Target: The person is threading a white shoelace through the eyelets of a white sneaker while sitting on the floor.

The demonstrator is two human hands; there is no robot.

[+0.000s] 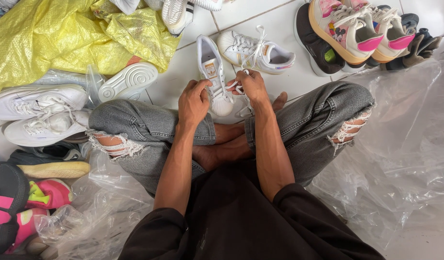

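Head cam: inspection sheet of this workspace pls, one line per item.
Surface: white tiled floor, person sits cross-legged on it.
Job's things: white sneaker in front of the knees; its mate lies beside it on its side.
Clutter: yellow sack, clear plastic sheet, white shoe pair on the left, pink shoes, pink-trimmed pair at top right.
Grippers: left hand rests on the sneaker; right hand pinches its white lace.
Cables: nothing seen.
Surroundings: only floor and more shoes in view.
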